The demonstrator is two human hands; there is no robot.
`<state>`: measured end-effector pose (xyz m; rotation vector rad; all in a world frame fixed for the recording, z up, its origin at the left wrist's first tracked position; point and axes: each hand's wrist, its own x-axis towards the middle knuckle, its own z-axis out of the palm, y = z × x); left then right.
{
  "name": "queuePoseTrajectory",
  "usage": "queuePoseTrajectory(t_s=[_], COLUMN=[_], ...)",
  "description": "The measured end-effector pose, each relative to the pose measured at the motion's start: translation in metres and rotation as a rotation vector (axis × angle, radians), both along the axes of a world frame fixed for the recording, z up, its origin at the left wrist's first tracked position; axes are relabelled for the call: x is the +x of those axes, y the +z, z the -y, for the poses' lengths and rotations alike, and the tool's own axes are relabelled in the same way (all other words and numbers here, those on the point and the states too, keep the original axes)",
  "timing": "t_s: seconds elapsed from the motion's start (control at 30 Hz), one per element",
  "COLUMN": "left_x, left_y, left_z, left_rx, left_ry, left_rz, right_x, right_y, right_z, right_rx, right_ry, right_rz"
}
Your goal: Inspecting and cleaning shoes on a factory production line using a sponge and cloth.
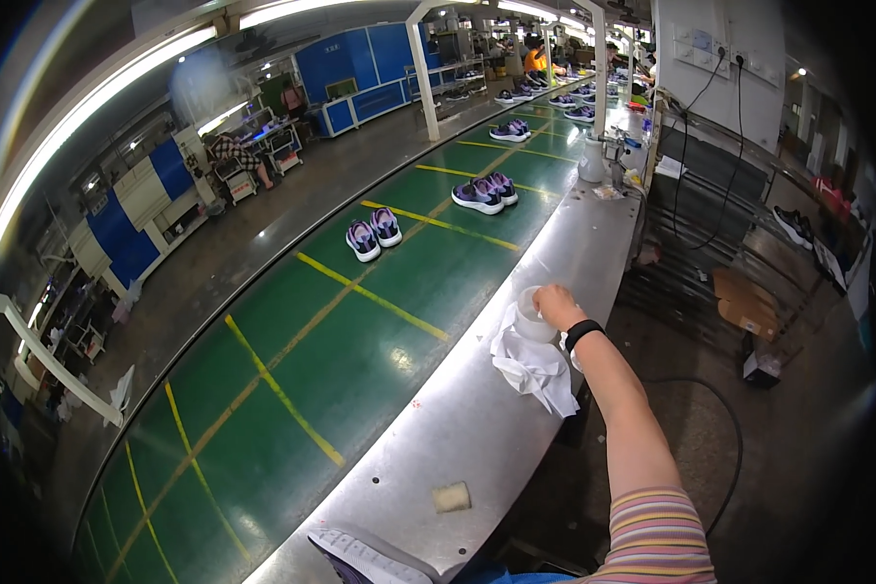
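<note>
My right hand [559, 308], with a black band on its wrist, reaches to a white translucent cup [534, 316] on the metal ledge. Its fingers are curled together at the cup's rim, and whatever they pinch is hidden. Crumpled white cloth or paper [535, 368] lies against the cup and hangs over the ledge's edge. At the bottom of the view a purple shoe with a white sole [370, 559] lies tilted, partly cut off. A small yellowish sponge-like block [451, 497] rests on the ledge close to that shoe. My left hand does not show.
A green conveyor belt [292, 389] with yellow lines runs alongside the metal ledge [409, 457]. Purple pairs of shoes [485, 194] ride on it farther off. A white pot [591, 161] stands up the ledge. To the right are a cardboard box [746, 304] and a cable on the floor.
</note>
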<state>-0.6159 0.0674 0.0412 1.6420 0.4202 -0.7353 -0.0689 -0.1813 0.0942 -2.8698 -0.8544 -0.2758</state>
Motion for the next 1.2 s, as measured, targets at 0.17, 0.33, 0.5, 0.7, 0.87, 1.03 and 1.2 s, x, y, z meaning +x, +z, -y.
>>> queuePoseTrajectory(t_s=[0.17, 0.33, 0.5, 0.7, 0.87, 1.03, 1.2], left_x=[-0.020, -0.112, -0.050, -0.060, -0.076, -0.089, -0.095], left_y=[-0.009, -0.008, 0.093, 0.082, 0.089, 0.083, 0.084], left_z=[-0.002, 0.066, 0.092, 0.103, 0.111, 0.118, 0.118], left_rx=[-0.005, -0.105, -0.343, -0.333, -0.315, -0.285, -0.260], left_ry=[-0.007, 0.145, 0.188, 0.148, 0.150, 0.131, 0.114], left_rz=[0.033, -0.073, -0.143, -0.087, -0.053, -0.027, -0.021], right_x=[-0.019, -0.038, -0.214, -0.358, -0.405, -0.434, -0.428], right_y=[0.005, 0.005, 0.076, 0.065, 0.046, 0.043, 0.054], right_z=[-0.004, 0.021, 0.003, -0.020, -0.021, -0.027, -0.021], right_rx=[0.226, 0.770, 0.985, 0.395, 0.287, 0.258, 0.131], right_ry=[0.012, 0.191, 0.361, 0.941, 1.268, 1.458, 1.480], right_rz=[-0.019, 0.018, -1.099, -1.550, -1.382, -1.055, -1.000])
